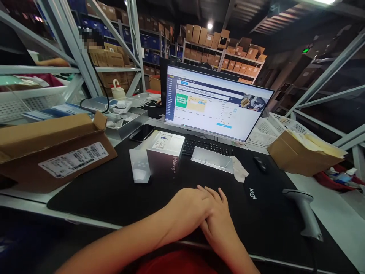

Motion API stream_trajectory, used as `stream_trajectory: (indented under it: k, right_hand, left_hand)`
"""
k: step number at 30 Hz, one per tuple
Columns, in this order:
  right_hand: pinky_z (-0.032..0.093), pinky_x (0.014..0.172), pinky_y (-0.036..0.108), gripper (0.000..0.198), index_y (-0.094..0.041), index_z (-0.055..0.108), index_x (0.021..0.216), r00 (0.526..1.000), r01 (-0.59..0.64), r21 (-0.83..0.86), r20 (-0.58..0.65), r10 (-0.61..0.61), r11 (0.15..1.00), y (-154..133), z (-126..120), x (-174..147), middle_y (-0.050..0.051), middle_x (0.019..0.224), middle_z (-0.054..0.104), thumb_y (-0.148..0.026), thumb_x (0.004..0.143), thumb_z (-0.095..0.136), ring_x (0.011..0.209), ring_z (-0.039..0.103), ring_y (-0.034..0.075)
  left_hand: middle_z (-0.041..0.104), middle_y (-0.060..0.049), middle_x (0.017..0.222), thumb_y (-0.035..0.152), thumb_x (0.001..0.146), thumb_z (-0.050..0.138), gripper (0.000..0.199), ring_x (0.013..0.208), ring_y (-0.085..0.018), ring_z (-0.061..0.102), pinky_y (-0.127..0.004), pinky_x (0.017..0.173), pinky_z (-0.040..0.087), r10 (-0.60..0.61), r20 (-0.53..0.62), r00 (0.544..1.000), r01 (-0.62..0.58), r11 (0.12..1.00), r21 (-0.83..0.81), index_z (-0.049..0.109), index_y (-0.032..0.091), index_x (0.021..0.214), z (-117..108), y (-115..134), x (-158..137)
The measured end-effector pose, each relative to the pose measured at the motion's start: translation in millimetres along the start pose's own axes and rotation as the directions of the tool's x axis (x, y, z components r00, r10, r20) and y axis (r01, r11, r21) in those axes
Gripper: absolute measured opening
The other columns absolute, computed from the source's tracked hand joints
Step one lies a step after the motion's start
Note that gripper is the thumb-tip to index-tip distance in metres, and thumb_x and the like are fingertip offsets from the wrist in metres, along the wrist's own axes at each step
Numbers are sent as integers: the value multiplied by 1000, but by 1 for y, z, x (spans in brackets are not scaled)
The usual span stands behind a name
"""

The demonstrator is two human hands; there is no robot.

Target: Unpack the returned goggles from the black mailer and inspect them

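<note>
My left hand lies across my right hand over the front of the black desk mat. The left hand's fingers wrap onto the right hand and are partly hidden. Several right fingertips stick out, stretched and slightly apart, holding nothing visible. Beyond them stands a dark box with a white, labelled top, "Wakening" printed on its side. A translucent sheet or sleeve leans by its left side. To its right sits a clear plastic tray, with a crumpled whitish piece at its end.
A monitor stands behind a black keyboard. An open cardboard carton is at left, near a phone. On the right are a mouse, a barcode scanner and a carton of papers. Another person is beyond the frame.
</note>
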State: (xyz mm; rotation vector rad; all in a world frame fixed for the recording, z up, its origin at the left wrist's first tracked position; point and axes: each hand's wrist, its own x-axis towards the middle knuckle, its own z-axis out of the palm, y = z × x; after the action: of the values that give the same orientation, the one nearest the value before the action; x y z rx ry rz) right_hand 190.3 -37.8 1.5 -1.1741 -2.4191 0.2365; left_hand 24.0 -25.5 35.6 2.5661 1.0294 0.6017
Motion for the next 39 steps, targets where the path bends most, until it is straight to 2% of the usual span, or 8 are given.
stream_trajectory:
  k: [5,12,17,20,24,28,34,39]
  right_hand:
    - [27,117,59,46,-20,56,137,993,4,38,-121,1,999,-9,11,-1,6,147,54,-12,95,39,139,45,26]
    - [35,113,62,42,-27,50,146,936,-87,49,-338,99,995,22,22,-37,8,152,47,-23,106,40,139,46,29]
    - [64,81,46,50,-22,65,134,729,-446,458,-313,609,769,58,29,-74,13,135,63,-54,105,40,116,66,33]
    - [64,61,34,55,-19,75,115,664,-453,618,-246,706,642,54,24,-75,12,107,75,-59,104,38,89,75,28]
    - [62,82,32,37,-24,74,114,682,-209,427,-581,444,880,26,-1,-58,5,111,75,-38,108,40,100,73,23]
    - [59,87,31,29,-27,70,118,728,-22,251,-659,187,968,15,-37,-43,3,110,75,-27,106,43,100,72,20]
    - [59,80,33,37,-22,77,94,826,-116,575,-397,401,810,60,-57,-20,8,96,74,-45,103,51,92,71,23]
    - [57,95,45,57,-26,48,144,782,-131,804,-276,559,580,93,-44,-33,14,129,64,-57,97,58,106,69,26]
  left_hand:
    - [57,-15,139,64,88,60,66,127,-30,51,-47,109,43,-78,-199,977,45,985,-168,53,19,136,10,-21,-36]
    - [62,-3,134,41,87,72,57,119,-24,57,-44,104,47,-312,-35,949,285,903,-322,55,38,141,24,-32,-51]
    - [63,-3,135,30,79,77,59,121,-23,58,-42,105,48,-368,29,930,360,889,-282,60,33,136,18,-26,-51]
    - [59,-6,144,26,76,75,65,131,-27,54,-47,113,44,-305,103,947,318,933,-167,58,27,139,8,-24,-44]
    - [35,-10,162,28,69,78,107,145,-29,41,-49,120,37,-206,217,954,251,947,-203,22,27,160,-3,-22,-25]
    - [33,-12,163,28,69,77,112,147,-29,37,-47,123,34,-117,224,968,177,946,-270,12,26,160,2,-18,-13]
    - [41,-11,157,19,67,70,110,139,-31,47,-49,115,43,68,189,980,-44,991,-130,11,33,159,10,-5,-11]
    - [46,-14,150,3,49,59,118,133,-35,49,-55,109,44,-1,111,994,-12,993,117,22,34,157,12,-8,7]
